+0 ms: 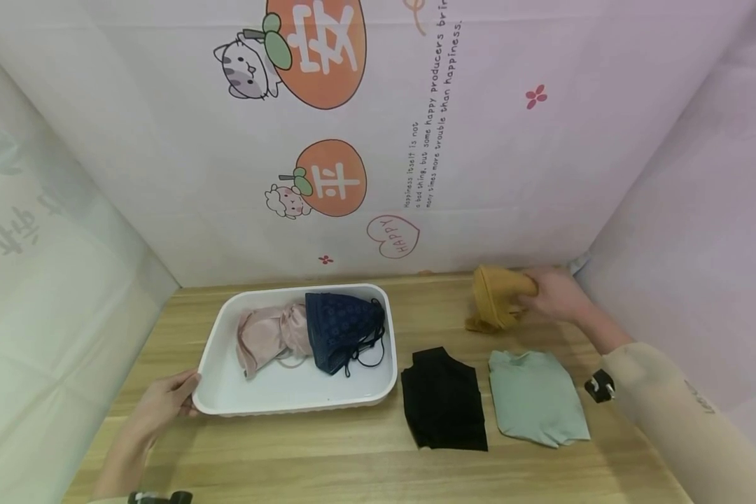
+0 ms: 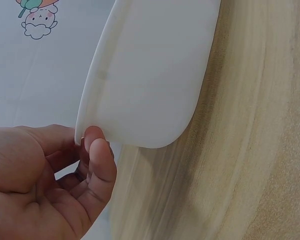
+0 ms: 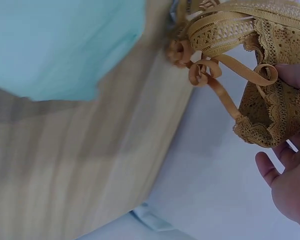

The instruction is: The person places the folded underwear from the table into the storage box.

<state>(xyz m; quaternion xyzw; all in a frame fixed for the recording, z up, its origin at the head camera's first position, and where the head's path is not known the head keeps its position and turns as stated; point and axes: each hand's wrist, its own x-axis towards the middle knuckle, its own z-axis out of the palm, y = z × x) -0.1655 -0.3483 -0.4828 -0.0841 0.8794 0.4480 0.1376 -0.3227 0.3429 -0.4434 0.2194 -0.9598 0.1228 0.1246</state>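
My right hand (image 1: 557,294) grips a mustard lace garment (image 1: 499,297) above the back right of the table. In the right wrist view, the lace cloth (image 3: 285,45) shows scalloped edges and a ribbon bow, and the thumb lies over one edge. At the left, my left hand (image 1: 166,400) pinches the corner of a white plastic tray (image 1: 252,400) between thumb and fingers. The left wrist view shows those fingertips at the tray's wall (image 2: 150,75). Inside the tray lie a knotted pink satin cloth (image 1: 264,332) and a navy drawstring pouch (image 1: 340,325).
Right of the tray, a folded black cloth (image 1: 444,402) lies flat on the wooden table (image 1: 290,455). Beside it is a folded mint-green cloth (image 1: 535,399), below my right forearm. Printed white sheets (image 1: 479,140) wall in the table at the back and both sides.
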